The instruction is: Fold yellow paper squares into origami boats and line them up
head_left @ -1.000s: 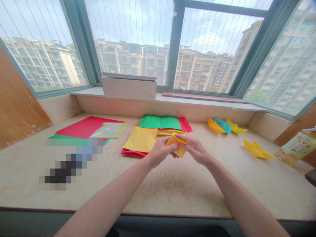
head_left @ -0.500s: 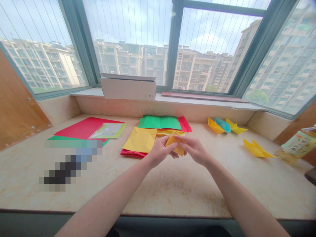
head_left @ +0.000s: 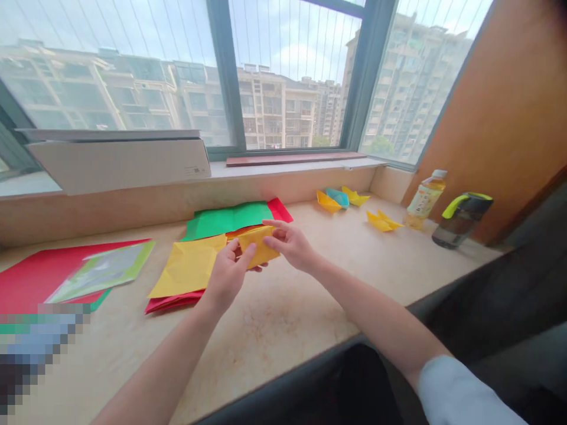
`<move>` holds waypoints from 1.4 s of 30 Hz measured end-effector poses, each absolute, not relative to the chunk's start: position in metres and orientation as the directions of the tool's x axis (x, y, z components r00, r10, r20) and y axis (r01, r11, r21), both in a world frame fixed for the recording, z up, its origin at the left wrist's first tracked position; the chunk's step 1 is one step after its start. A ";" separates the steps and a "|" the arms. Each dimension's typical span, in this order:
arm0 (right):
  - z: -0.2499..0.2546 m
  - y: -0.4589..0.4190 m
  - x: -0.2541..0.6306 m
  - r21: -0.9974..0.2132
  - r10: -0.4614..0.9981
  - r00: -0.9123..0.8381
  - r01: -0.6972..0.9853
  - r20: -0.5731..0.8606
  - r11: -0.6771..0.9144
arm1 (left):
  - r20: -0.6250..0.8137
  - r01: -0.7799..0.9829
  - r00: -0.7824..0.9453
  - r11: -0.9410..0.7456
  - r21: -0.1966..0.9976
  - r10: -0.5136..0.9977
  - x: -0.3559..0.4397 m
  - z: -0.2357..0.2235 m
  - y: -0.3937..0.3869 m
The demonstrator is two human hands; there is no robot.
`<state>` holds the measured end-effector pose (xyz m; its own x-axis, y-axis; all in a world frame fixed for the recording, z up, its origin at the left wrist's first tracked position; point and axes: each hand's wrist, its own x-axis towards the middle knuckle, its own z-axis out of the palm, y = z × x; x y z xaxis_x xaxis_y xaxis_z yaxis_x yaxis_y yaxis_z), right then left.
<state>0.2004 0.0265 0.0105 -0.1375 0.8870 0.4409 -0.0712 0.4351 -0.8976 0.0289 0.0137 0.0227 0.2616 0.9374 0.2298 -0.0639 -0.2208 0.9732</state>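
Note:
A small folded piece of yellow paper [head_left: 259, 248] is held up between my two hands, above the counter. My left hand [head_left: 230, 268] grips its left side, thumb across the front and fingers behind. At its right edge my right hand [head_left: 290, 245] pinches it between thumb and fingers. Just left of my hands lies a creased yellow sheet [head_left: 190, 265] on top of red folded paper [head_left: 172, 302]. Behind them a creased green sheet [head_left: 230, 217] rests over red paper [head_left: 280, 209]. More yellow paper beneath my hands is partly hidden.
Several folded paper boats, among them a blue one [head_left: 338, 198] and a yellow one [head_left: 383, 221], sit at the back right. Beyond them stand a drink bottle [head_left: 425, 198] and a dark cup [head_left: 463, 219]. Red sheets [head_left: 35, 274] and a plastic packet [head_left: 104, 271] lie left. A white box [head_left: 124, 165] is on the sill.
The view has swung to the right, bringing the bottle and dark cup fully into sight. The yellow paper in my hands has turned from a tilted diamond to a flatter rectangular shape.

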 end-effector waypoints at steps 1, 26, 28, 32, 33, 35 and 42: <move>0.010 0.030 0.201 -0.892 0.886 -0.099 -0.057 0.452 0.449 | 0.231 -0.044 0.257 -0.227 0.973 0.938 0.029 0.022 0.016; 0.010 0.018 0.198 -0.870 0.875 -0.079 0.097 0.477 0.483 | 0.299 0.007 0.214 -0.308 0.951 0.930 0.030 0.011 0.014; 0.011 0.017 0.198 -0.881 0.887 -0.075 0.104 0.456 0.462 | 0.312 -0.017 0.241 -0.318 0.948 0.919 0.030 0.011 0.013; 0.015 0.014 0.200 -0.881 0.897 -0.065 0.168 0.437 0.441 | 0.350 0.004 0.221 -0.360 0.933 0.910 0.029 0.012 0.011; 0.016 0.013 0.200 -0.877 0.896 -0.067 0.185 0.439 0.444 | 0.360 0.028 0.205 -0.373 0.927 0.910 0.029 0.013 0.011; 0.018 0.012 0.201 -0.872 0.897 -0.066 0.213 0.436 0.440 | 0.381 0.072 0.183 -0.399 0.914 0.906 0.028 0.015 0.010; 0.018 0.009 0.198 -0.911 0.908 -0.090 0.000 0.410 0.412 | 0.378 0.004 0.149 -0.383 0.924 0.914 0.029 0.016 0.012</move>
<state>0.1985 0.0089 0.0178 -0.0896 0.9076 0.4102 0.0005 0.4119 -0.9112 0.0286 0.0122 0.0160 0.1492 0.9138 0.3778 0.0037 -0.3826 0.9239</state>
